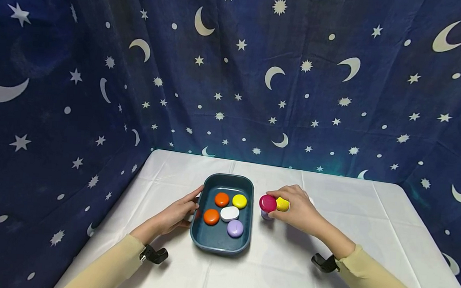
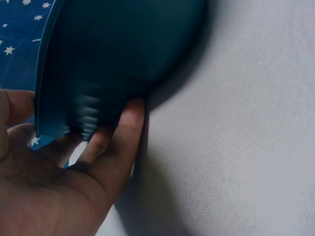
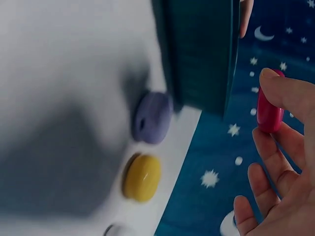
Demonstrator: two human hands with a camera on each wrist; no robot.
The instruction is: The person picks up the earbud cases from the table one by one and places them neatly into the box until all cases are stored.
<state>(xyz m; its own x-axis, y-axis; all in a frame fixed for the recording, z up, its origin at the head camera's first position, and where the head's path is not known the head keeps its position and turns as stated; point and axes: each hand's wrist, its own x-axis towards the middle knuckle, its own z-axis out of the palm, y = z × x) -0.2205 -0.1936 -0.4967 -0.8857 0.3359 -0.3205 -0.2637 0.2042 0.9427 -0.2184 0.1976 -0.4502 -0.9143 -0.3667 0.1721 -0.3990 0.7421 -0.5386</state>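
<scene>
Between thumb and fingertips, my right hand (image 1: 300,210) pinches a glossy crimson pebble-like disc (image 1: 268,203), held above the cloth just right of the tray. The disc (image 3: 270,108) appears edge-on in the right wrist view. A purple disc (image 3: 153,118) and a yellow one (image 3: 142,178) lie on the cloth beneath that hand. To the left, a dark teal tray (image 1: 220,249) has my left hand (image 1: 174,212) against its outer side. Fingers (image 2: 130,118) touch the outer wall low down, and one digit is at the rim. Inside lie several discs, including an orange one (image 1: 211,216) and a purple one (image 1: 235,228).
The tray also holds a white oval piece (image 1: 229,213) and a yellow disc (image 1: 240,201). Part of a white piece (image 1: 311,200) shows behind the right hand. A white cloth (image 1: 277,272) covers the table, with a starry blue curtain (image 1: 251,74) behind and at the sides.
</scene>
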